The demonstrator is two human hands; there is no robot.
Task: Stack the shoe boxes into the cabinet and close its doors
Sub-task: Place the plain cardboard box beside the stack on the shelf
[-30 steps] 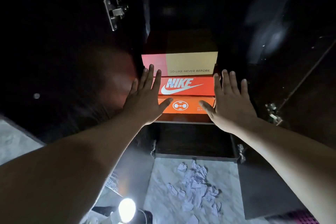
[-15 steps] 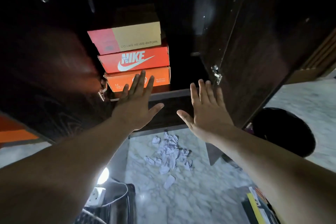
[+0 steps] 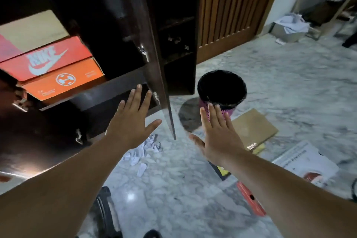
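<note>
Both hands, left hand [image 3: 133, 123] and right hand [image 3: 218, 137], are flat-fingered, holding nothing; swinging the right door [image 3: 154, 63] risks pinching, since 3 boxes [image 3: 58, 75] sit near the shelf's front.

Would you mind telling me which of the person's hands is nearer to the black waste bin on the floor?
Right. The right hand overlaps the near side of the black waste bin in the picture, its fingertips over the pink base. The left hand is on the far side of the open cabinet door, below the shelf.

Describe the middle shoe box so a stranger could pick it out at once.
Look into the dark open cabinet on the left. Three boxes are stacked on its shelf. The middle box is red with a large white swoosh logo, between a tan box and an orange box.
</note>
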